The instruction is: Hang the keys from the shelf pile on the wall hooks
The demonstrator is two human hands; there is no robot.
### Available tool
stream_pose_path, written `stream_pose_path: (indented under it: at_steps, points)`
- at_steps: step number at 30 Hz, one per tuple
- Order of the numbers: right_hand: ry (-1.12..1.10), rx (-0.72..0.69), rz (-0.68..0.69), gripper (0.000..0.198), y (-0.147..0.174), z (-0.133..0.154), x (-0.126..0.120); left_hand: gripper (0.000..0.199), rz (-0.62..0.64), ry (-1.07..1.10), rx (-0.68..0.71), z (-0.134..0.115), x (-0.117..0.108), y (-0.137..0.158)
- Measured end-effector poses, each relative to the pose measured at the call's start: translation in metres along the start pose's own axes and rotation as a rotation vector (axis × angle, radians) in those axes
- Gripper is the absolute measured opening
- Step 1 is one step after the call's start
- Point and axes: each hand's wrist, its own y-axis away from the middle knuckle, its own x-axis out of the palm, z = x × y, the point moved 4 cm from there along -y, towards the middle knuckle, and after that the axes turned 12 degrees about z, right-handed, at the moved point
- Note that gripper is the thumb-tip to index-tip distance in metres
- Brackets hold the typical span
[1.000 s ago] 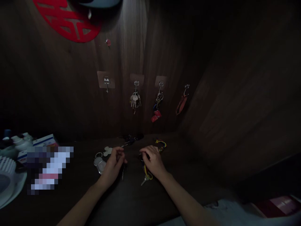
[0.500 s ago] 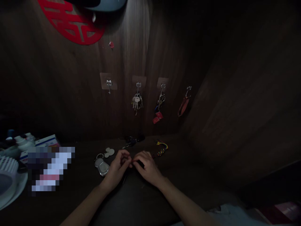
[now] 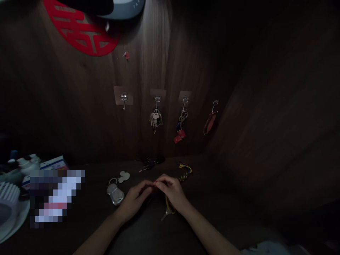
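Observation:
My left hand [image 3: 137, 198] and my right hand [image 3: 172, 191] meet fingertip to fingertip over the dark shelf. My right fingers pinch a cord; a small red bit of it shows at the tips. Below that palm a yellow cord loop [image 3: 167, 202] emerges, with a metal key [image 3: 166, 214] at its end. The left fingers are closed close beside the red bit, and what they grip is hidden. Left of my hands lies a silver oval fob [image 3: 116, 193] on a ring with a pale three-lobed tag [image 3: 124, 176]. A braided multicoloured cord [image 3: 184, 176] is just beyond my right hand.
Dark keys [image 3: 149, 164] lie at the shelf's back. On the wall, a bare hook [image 3: 124, 98] is followed by hooks carrying a key bunch [image 3: 155, 119], keys with red tags [image 3: 180, 136] and a brown strap [image 3: 210, 122]. White bottles [image 3: 28, 164] and boxes crowd the left.
Both hands have shifted slightly right, and the left fingers are more closed together. The yellow loop and key now show beneath my right hand. The whole view has moved a little downward.

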Motion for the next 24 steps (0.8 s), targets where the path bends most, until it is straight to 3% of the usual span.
stream_pose_path:
  at_steps: [6,13,17,24]
  points:
    - [-0.359,0.171,-0.114,0.021,0.0,-0.011,-0.008,0.015,0.086,-0.038,-0.037,0.001,0.007,-0.002]
    - [-0.675,0.143,-0.24,0.023,-0.002,-0.009,-0.021,0.015,0.076,-0.009,-0.091,0.009,0.005,-0.003]
    - [-0.638,0.106,-0.328,0.024,-0.002,-0.004,-0.037,0.018,0.082,0.008,-0.138,0.009,0.005,-0.005]
    - [-0.354,0.002,-0.435,0.03,-0.005,0.016,-0.076,0.022,0.096,-0.005,-0.173,0.017,0.005,-0.009]
